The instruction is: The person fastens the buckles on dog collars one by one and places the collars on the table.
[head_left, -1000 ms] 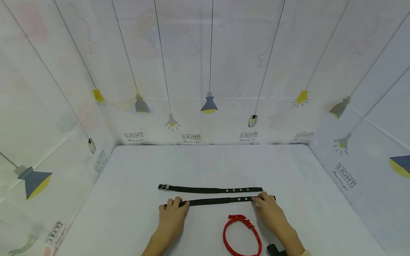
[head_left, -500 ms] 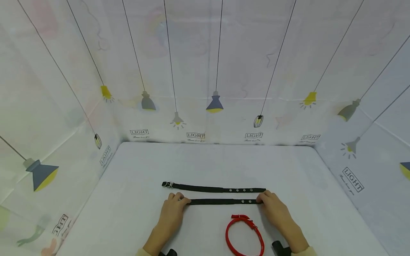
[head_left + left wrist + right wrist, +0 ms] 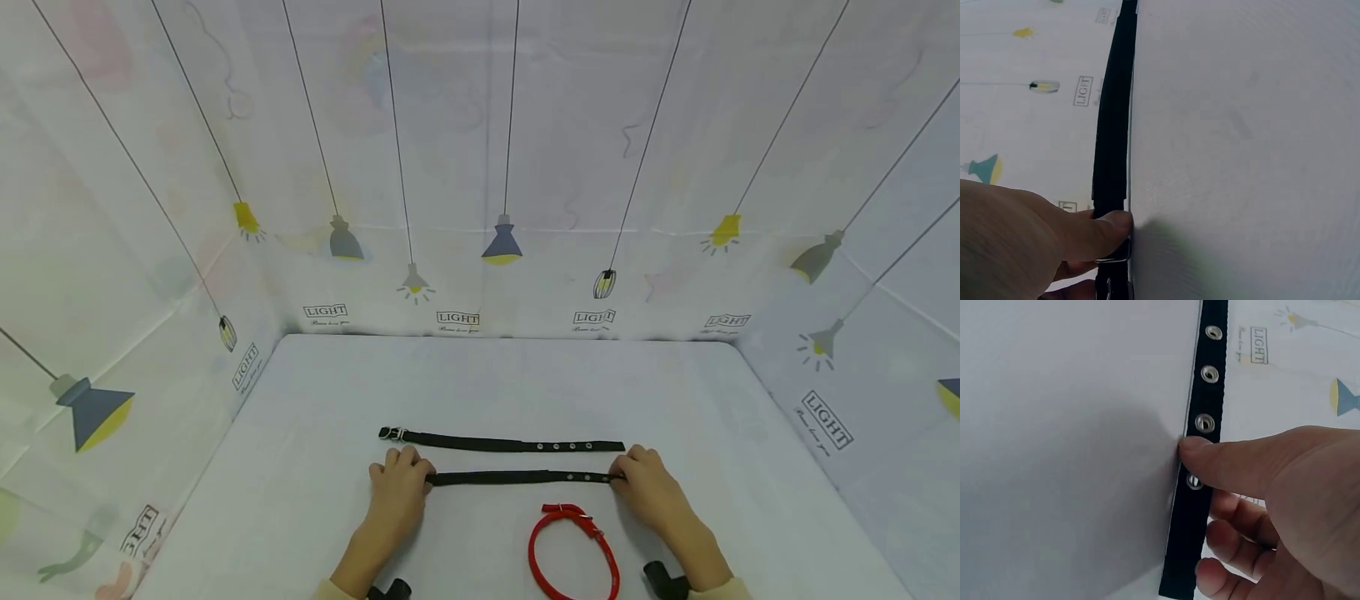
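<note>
A black collar [image 3: 517, 477] with metal eyelets stretches straight between my hands. My left hand [image 3: 397, 489] pinches it at the buckle end; in the left wrist view the thumb lies over the strap beside the metal buckle [image 3: 1113, 257]. At the other end my right hand [image 3: 651, 490] pinches the strap, its thumb between two eyelets [image 3: 1204, 423] and the tail end hanging past the fingers. Just beyond lies a second black collar [image 3: 472, 442], flat and straight, buckle to the left and eyelets to the right.
A red collar [image 3: 534, 550], fastened in a loop, lies nearer to me, between the forearms. Everything rests on a white table [image 3: 337, 375]. White sheets [image 3: 450, 125] printed with lamps stand around its back and sides.
The camera view has shifted slightly. Both hands keep hold of the same black collar, and the left has moved a little to the left. The other two collars lie as before.
</note>
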{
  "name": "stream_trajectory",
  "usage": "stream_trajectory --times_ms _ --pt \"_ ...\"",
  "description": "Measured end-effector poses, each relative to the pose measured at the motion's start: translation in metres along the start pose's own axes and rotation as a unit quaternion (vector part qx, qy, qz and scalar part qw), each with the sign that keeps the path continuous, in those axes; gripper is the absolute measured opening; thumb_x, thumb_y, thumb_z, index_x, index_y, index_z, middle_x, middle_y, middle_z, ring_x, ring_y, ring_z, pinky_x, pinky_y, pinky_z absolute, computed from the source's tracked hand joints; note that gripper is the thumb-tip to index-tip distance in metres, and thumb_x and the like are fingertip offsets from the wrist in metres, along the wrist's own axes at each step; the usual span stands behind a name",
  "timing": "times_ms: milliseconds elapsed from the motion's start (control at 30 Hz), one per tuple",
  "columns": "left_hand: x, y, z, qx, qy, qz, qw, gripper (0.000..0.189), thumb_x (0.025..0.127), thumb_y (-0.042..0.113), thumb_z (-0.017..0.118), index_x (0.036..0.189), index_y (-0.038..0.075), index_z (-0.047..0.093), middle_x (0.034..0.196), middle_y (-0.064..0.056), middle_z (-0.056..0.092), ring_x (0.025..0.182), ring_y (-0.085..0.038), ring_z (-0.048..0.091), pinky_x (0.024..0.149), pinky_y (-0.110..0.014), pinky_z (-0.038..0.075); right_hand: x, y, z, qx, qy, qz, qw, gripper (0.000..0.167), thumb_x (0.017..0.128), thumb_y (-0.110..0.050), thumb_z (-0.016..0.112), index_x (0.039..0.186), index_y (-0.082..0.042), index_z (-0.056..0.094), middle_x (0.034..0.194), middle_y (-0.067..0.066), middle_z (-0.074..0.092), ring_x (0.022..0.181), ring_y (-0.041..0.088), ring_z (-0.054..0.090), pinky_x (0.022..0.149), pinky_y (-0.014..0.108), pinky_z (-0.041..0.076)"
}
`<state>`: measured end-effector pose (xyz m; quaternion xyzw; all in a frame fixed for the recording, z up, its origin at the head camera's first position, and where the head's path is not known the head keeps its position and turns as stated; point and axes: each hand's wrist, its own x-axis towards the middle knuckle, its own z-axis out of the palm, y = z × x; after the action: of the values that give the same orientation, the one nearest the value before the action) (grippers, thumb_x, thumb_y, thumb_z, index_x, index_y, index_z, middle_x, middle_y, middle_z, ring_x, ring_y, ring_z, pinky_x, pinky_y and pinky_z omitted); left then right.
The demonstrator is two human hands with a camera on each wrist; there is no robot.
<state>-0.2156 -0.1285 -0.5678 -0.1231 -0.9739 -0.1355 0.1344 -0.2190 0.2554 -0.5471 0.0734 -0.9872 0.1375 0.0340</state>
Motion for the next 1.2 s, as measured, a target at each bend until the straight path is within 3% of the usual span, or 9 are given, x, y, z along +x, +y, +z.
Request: stream_trajectory --times_ms 133,300,567,733,833,900,967,1100,1200 --pt "-0.002 -0.006 -0.006 -0.011 -0.012 -0.014 0.9998 0.016 0.081 0.025 0.082 0.086 0.017 0.070 0.095 -0.001 0.057 0.093 -0.023 0.050 0.072 -0.046 0.037 -0.002 0.008 -0.001 -0.007 0.005 0.005 1.0000 0.012 0.082 -0.011 0.081 0.086 -0.013 0.070 0.093 0.003 0.060 0.090 0.023 0.052 0.076 0.042 0.049" --pt "-0.003 -0.010 -0.017 -0.034 -0.016 -0.034 0.9987 0.015 0.087 0.030 0.076 0.091 0.022 0.064 0.094 0.002 0.057 0.091 -0.021 0.049 0.073 -0.044 0.035 -0.002 0.014 -0.011 0.041 -0.013 0.015 0.9990 0.010 0.086 -0.015 0.078 0.089 -0.015 0.068 0.088 -0.002 0.067 0.087 0.020 0.059 0.075 0.043 0.050" --pt "0.009 -0.016 -0.039 -0.086 0.067 -0.041 0.9932 0.019 0.089 0.032 0.073 0.101 0.020 0.063 0.093 0.002 0.059 0.088 -0.021 0.052 0.072 -0.038 0.042 0.000 0.010 -0.035 0.126 0.045 0.024 0.9907 0.018 0.094 -0.025 0.071 0.101 -0.011 0.063 0.096 0.003 0.070 0.095 0.027 0.066 0.081 0.048 0.053" --pt "0.013 -0.023 -0.049 -0.177 0.092 -0.054 0.9784 0.025 0.086 0.029 0.077 0.097 0.013 0.061 0.090 0.000 0.060 0.081 -0.011 0.054 0.068 -0.026 0.049 0.001 0.010 -0.041 0.171 0.030 0.056 0.9832 0.034 0.097 -0.042 0.065 0.104 -0.011 0.056 0.090 0.004 0.068 0.079 0.016 0.060 0.065 0.030 0.047" --pt "0.011 -0.028 -0.054 -0.261 0.077 -0.099 0.9571 0.030 0.084 0.033 0.079 0.096 0.012 0.061 0.087 -0.002 0.063 0.072 -0.010 0.057 0.061 -0.023 0.049 -0.001 0.011 -0.045 0.244 0.011 0.088 0.9657 0.041 0.093 -0.048 0.068 0.102 -0.010 0.057 0.086 0.009 0.068 0.071 0.018 0.061 0.060 0.027 0.047" --pt "0.010 -0.031 -0.057 -0.348 0.060 -0.144 0.9246 0.034 0.083 0.035 0.080 0.097 0.011 0.061 0.083 -0.007 0.065 0.064 -0.012 0.057 0.057 -0.024 0.050 -0.003 0.012 -0.047 0.303 0.014 0.102 0.9474 0.042 0.090 -0.047 0.072 0.102 -0.008 0.059 0.084 0.011 0.068 0.070 0.021 0.063 0.059 0.029 0.050" --pt "0.009 -0.034 -0.061 -0.455 0.051 -0.186 0.8691 0.040 0.083 0.033 0.082 0.102 0.006 0.059 0.082 -0.012 0.065 0.060 -0.015 0.060 0.058 -0.026 0.053 -0.005 0.014 -0.049 0.369 0.024 0.105 0.9231 0.040 0.090 -0.041 0.074 0.102 -0.005 0.060 0.083 0.011 0.068 0.070 0.022 0.064 0.059 0.031 0.053" --pt "0.012 -0.036 -0.067 -0.654 0.061 -0.231 0.7181 0.033 0.089 0.014 0.077 0.106 0.003 0.051 0.090 -0.007 0.063 0.069 -0.014 0.066 0.070 -0.026 0.059 -0.004 0.012 -0.054 0.504 0.043 0.080 0.8588 0.026 0.094 -0.022 0.072 0.102 -0.001 0.059 0.078 0.004 0.062 0.065 0.017 0.058 0.056 0.033 0.051" --pt "0.015 -0.034 -0.071 -0.752 0.073 -0.226 0.6145 0.020 0.095 0.005 0.066 0.101 0.011 0.048 0.094 0.001 0.063 0.079 -0.009 0.067 0.077 -0.022 0.058 -0.005 0.008 -0.055 0.623 0.046 0.030 0.7803 0.004 0.099 -0.007 0.062 0.102 -0.005 0.062 0.080 0.000 0.063 0.067 0.012 0.058 0.058 0.029 0.049"
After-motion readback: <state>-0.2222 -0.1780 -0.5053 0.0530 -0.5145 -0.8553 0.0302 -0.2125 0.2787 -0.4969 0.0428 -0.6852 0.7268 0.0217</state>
